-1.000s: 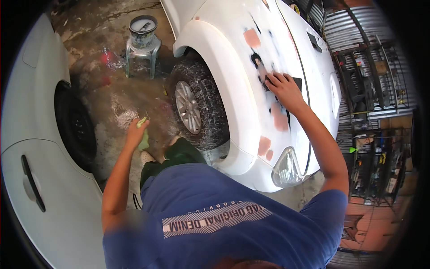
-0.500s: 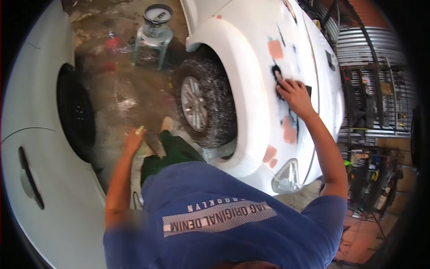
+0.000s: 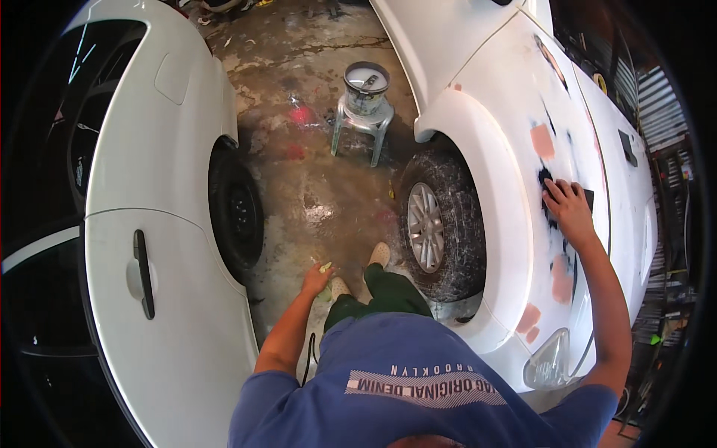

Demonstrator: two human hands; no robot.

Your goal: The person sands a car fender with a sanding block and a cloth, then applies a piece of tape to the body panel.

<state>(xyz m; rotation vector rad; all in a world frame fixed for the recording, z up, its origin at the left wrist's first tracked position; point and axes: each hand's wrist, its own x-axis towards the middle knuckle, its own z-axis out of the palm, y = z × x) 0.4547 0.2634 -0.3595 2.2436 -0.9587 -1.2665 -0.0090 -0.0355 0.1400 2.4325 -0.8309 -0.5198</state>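
Observation:
My right hand lies against the white car's fender with its fingers bent over a black-stained spot. From beneath the palm sticks out the corner of a dark flat sheet, apparently sandpaper; the rest of it is covered. Salmon-coloured filler patches and dark streaks mark the panel around the hand. Low on the left, my left hand hangs above the floor, closed on a soft pale yellow-green cloth. Part of that cloth shows below the fingers, too small to tell from a sponge.
A bucket of whitish liquid stands on a plastic stool ahead. The fender's wheel is close to my legs. Another pale car borders the left side. The concrete floor looks wet. Metal shelving is at far right.
My view has swung, so the cars, stool and bucket appear farther right and lower. My right hand has slid slightly along the fender, staying in contact. The left hand still holds the cloth.

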